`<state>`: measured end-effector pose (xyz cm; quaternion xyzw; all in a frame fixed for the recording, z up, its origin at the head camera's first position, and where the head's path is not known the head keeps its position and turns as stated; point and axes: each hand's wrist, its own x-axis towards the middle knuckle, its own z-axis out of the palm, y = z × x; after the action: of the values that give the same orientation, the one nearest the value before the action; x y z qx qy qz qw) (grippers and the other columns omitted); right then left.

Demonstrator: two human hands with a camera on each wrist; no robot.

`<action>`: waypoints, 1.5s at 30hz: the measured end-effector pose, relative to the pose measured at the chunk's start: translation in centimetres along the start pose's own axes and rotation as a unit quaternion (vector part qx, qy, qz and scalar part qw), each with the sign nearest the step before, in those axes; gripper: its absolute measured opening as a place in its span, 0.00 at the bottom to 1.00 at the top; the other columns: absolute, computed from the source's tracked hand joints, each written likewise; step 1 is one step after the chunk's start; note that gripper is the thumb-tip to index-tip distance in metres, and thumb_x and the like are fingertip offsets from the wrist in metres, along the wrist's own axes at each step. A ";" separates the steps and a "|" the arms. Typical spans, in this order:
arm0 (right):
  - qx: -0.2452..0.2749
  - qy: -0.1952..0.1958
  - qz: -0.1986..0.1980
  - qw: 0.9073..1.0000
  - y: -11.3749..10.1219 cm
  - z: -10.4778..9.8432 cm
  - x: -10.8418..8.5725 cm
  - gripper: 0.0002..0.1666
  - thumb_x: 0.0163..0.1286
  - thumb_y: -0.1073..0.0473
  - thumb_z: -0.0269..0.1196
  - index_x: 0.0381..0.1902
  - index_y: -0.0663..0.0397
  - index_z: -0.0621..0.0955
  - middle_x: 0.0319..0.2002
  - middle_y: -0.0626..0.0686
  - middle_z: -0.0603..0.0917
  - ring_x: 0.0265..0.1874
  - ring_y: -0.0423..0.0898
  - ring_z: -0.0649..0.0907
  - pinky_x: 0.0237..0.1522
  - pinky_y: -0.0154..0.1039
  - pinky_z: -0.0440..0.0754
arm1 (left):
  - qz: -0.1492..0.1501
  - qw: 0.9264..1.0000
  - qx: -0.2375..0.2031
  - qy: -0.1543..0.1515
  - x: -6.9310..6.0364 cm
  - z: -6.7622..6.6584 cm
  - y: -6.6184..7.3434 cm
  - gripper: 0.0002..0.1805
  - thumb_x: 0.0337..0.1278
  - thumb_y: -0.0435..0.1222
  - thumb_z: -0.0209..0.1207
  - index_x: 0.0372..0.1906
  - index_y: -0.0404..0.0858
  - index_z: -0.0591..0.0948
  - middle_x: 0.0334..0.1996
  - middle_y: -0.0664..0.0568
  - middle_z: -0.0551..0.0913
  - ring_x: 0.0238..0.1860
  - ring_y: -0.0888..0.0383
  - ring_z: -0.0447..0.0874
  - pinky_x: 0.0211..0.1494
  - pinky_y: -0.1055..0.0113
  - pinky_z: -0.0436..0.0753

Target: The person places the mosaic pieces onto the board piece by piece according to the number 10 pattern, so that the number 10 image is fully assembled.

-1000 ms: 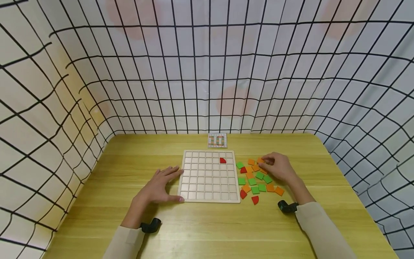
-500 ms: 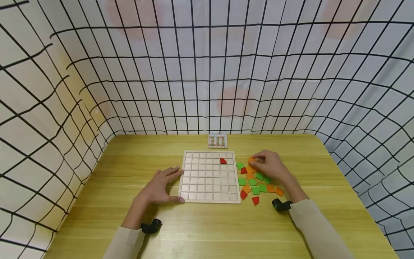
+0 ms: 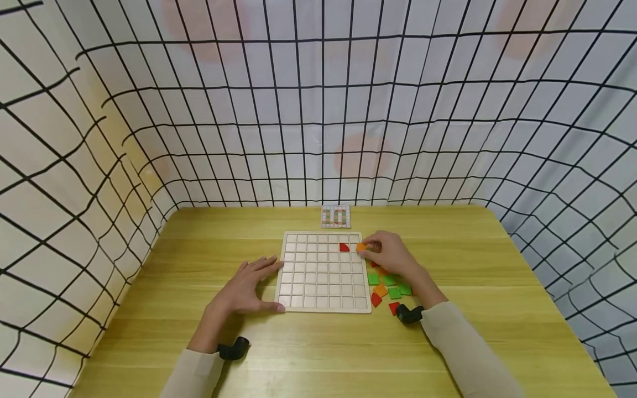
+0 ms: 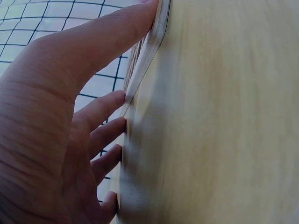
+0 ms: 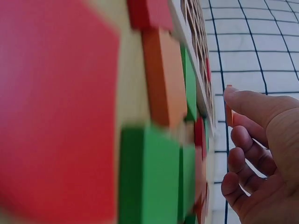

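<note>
A pale wooden grid board (image 3: 322,281) lies on the table, with a red quarter-round tile (image 3: 344,247) in one cell near its upper right. My left hand (image 3: 243,287) is spread beside the board, thumb and index finger touching its left edge; in the left wrist view the fingertips rest on the tabletop. Between thumb and fingers, my right hand (image 3: 393,257) pinches an orange square tile (image 3: 361,247) over the board's upper right edge. The right wrist view shows this tile held on edge, above the tabletop.
Loose green tiles (image 3: 373,279), orange tiles (image 3: 380,291) and red quarter-round tiles (image 3: 376,299) lie right of the board, partly hidden by my right hand and forearm. A small printed pattern card (image 3: 335,216) lies behind the board. Grid-patterned curtain (image 3: 318,138) surrounds the table.
My right hand has moved left from the tile pile to the board's right edge, bringing an orange tile along. The left hand and the board stay in place.
</note>
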<state>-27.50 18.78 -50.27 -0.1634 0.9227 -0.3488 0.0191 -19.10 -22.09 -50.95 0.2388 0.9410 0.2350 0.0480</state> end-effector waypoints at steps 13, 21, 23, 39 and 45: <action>0.063 -0.021 -0.013 0.998 -2.1 2.2 1.7 0.17 0.70 0.54 0.71 0.52 0.56 0.87 0.35 0.50 0.81 0.33 0.47 0.75 0.37 0.39 0.76 | -0.004 1.000 -0.001 -0.002 -0.1 -0.1 0.2 0.59 0.39 0.69 0.72 0.79 0.51 0.67 0.80 0.50 0.63 0.82 0.42 0.56 0.82 0.32 0.48; 0.060 -0.031 -0.019 0.998 -2.8 3.7 2.5 0.18 0.69 0.52 0.71 0.52 0.54 0.87 0.31 0.48 0.81 0.30 0.46 0.77 0.35 0.38 0.78 | -0.006 1.000 -0.003 -0.003 -0.2 0.0 0.2 0.60 0.38 0.70 0.72 0.79 0.52 0.66 0.81 0.51 0.62 0.82 0.43 0.55 0.82 0.33 0.47; 0.056 -0.033 -0.017 0.998 -2.9 3.9 2.7 0.18 0.69 0.50 0.71 0.53 0.52 0.87 0.30 0.48 0.81 0.29 0.46 0.76 0.34 0.39 0.77 | -0.007 1.000 -0.003 -0.004 -0.2 0.1 0.2 0.60 0.39 0.70 0.72 0.80 0.52 0.65 0.81 0.50 0.62 0.82 0.42 0.55 0.82 0.33 0.47; 0.026 -0.046 0.003 0.999 -3.0 4.8 3.7 0.18 0.71 0.48 0.70 0.54 0.47 0.88 0.27 0.47 0.80 0.24 0.44 0.74 0.30 0.37 0.73 | -0.012 1.000 0.007 -0.007 -0.1 0.1 0.1 0.60 0.39 0.70 0.71 0.80 0.52 0.65 0.81 0.51 0.62 0.82 0.42 0.55 0.82 0.33 0.47; 0.009 -0.041 0.000 0.999 -3.0 4.8 3.8 0.18 0.71 0.48 0.69 0.55 0.46 0.88 0.25 0.47 0.79 0.23 0.43 0.72 0.30 0.37 0.71 | -0.011 1.000 0.007 -0.007 0.0 0.0 0.2 0.60 0.39 0.70 0.71 0.80 0.53 0.65 0.81 0.51 0.62 0.82 0.42 0.55 0.82 0.33 0.47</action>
<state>-29.49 12.42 -51.60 -0.1776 0.9180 -0.3498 0.0581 -18.97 -21.92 -50.88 0.2299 0.9449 0.2262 0.0555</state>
